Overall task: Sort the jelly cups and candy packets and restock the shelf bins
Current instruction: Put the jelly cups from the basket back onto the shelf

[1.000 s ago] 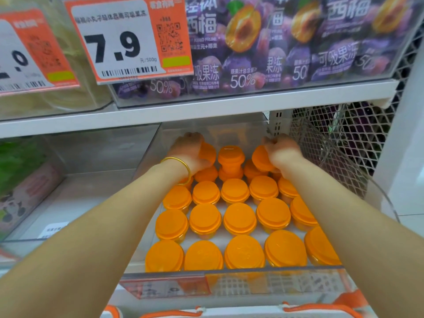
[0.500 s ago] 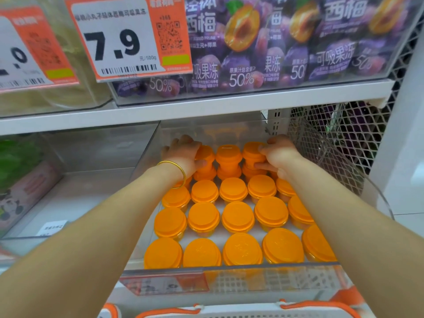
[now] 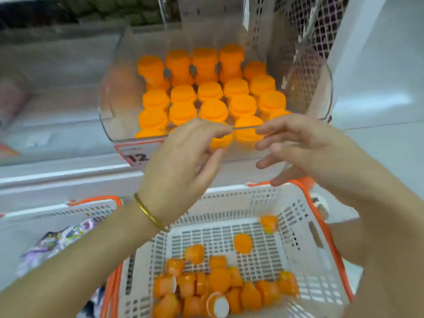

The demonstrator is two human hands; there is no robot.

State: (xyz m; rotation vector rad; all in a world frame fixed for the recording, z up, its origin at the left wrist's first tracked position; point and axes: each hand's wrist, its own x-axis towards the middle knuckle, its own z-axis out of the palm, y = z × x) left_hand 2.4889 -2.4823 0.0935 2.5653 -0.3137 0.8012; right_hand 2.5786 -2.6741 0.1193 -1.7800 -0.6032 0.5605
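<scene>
- Candy packets (image 3: 59, 237) lie at the far left, beside the basket.
- Left hand (image 3: 181, 161): fingers loosely curled, empty, at the clear bin's (image 3: 110, 106) front edge.
- Jelly cups (image 3: 210, 91) fill the bin in rows.
- Loose cups (image 3: 218, 288) are heaped at the white basket's (image 3: 298, 226) near edge.
- Right hand (image 3: 305, 148): fingers spread wide, empty.

Both bare forearms extend from the lower corners and converge, so the hands sit level and near each other. Their fingertips point at one another with a gap between.

The left hand (image 3: 181, 161) shows its back. Its fingers are loosely curled, the forefinger stretched furthest toward the opposite fingers, and the thumb is held below it and apart from it. A thin gold bangle (image 3: 149, 214) circles the left wrist, behind the fingers.

The right hand (image 3: 305, 148) is relaxed and empty. Its fingers (image 3: 270, 145) are spread, fanned one below another and pointing left. Blur softens both hands' outlines.
</scene>
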